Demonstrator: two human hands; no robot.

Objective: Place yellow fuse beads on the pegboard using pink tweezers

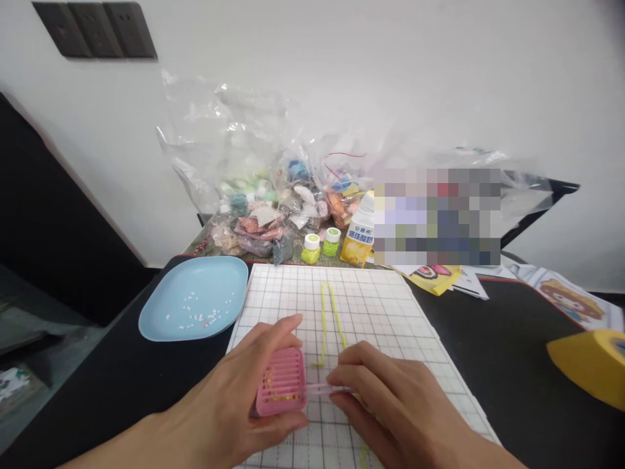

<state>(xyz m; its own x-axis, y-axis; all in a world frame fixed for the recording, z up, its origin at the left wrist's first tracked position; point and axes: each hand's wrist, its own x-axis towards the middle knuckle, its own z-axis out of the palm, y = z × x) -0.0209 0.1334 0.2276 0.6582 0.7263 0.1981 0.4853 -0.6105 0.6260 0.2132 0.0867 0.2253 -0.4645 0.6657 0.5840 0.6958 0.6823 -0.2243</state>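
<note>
Between the thumb and fingers of my left hand (244, 374) is a small pink slotted case (288, 378), with tiny gold-coloured beads along some of its grooves. My right hand (385, 391) is closed in a pinch on thin, pale, see-through tweezers (317, 389), whose ends reach the case's right edge. Whether the tips hold anything is too small to tell. A yellow-green strand (323, 319) lies in a narrow loop just beyond my hands. Beneath everything is a white gridded board (288, 286).
Left of the board sits a light blue plate (161, 319) with scattered small white beads. Behind stand two white-capped jars (311, 249), a yellow-and-white bottle (358, 238) and several bags of beads (258, 228). A yellow roll (588, 361) and printed papers (576, 296) lie right.
</note>
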